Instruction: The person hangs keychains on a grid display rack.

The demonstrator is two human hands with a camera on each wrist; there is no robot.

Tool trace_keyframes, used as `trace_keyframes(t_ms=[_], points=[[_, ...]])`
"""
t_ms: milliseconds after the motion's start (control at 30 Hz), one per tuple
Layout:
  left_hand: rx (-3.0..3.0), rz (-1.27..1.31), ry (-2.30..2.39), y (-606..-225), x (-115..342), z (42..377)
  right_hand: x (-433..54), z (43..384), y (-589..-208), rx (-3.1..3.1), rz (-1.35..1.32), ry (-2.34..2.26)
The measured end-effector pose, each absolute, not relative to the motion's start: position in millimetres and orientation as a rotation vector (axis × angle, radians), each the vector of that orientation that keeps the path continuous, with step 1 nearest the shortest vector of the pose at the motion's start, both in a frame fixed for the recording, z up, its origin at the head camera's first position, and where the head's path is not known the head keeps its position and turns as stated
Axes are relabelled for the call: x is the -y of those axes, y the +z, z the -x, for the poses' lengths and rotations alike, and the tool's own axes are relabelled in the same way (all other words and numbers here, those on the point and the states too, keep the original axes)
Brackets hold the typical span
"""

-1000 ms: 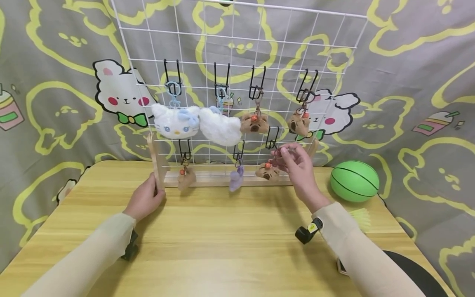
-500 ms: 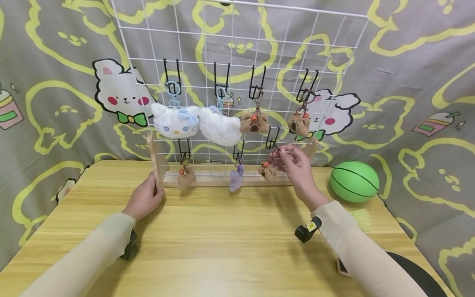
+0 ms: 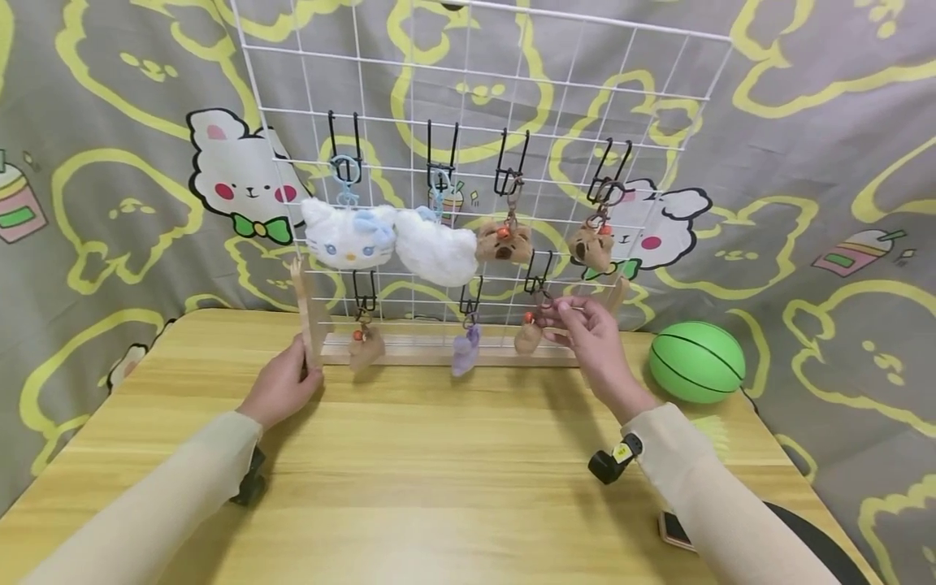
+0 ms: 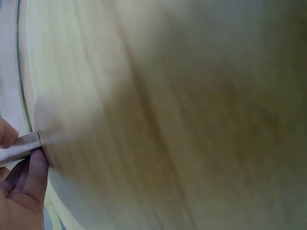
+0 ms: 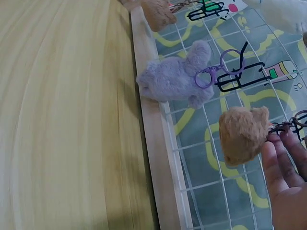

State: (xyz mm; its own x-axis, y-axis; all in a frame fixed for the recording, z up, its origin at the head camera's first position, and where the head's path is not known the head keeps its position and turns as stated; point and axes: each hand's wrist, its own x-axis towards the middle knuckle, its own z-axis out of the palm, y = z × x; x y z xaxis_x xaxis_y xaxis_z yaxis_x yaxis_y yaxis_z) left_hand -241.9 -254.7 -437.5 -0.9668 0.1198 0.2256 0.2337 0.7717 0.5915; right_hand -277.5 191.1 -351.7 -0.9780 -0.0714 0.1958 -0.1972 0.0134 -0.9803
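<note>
My right hand [image 3: 598, 341] pinches the ring and chain of a brown plush keychain [image 3: 527, 339] at the lower right black hook [image 3: 539, 272]. In the right wrist view that plush hangs with its furry back showing, and my fingertips [image 5: 274, 139] touch its chain. Whether the ring is over the hook cannot be told. My left hand [image 3: 283, 386] grips the left wooden foot [image 3: 305, 313] of a white wire grid rack [image 3: 468, 61]. In the left wrist view, thumb and fingers lie on either side of the wood [image 4: 24, 143].
On the lower hooks hang another brown plush [image 3: 367, 348] and a purple plush [image 3: 465, 351]. Two white plush heads, one a cat face [image 3: 349, 236], and two brown plushes [image 3: 504, 244] hang above. A green ball [image 3: 697, 361] and a phone-like object [image 3: 676, 532] lie right.
The brown plush at my right hand has turned from face showing to back showing. My right hand has shifted slightly; my left hand keeps its grip. The head view has tilted a little.
</note>
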Motion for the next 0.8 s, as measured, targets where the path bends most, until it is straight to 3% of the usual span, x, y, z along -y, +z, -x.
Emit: trace_keyframes(t_ms=[500, 800], points=[[2.828, 0.328, -1.136, -433.3, 273.3, 235.9, -219.7, 254.9, -358.3, 2.396, -0.484, 1.791], [2.680, 0.295, -0.691, -392.2, 280.7, 218.1, -216.1, 239.4, -359.3, 2.505, -0.644, 1.383]])
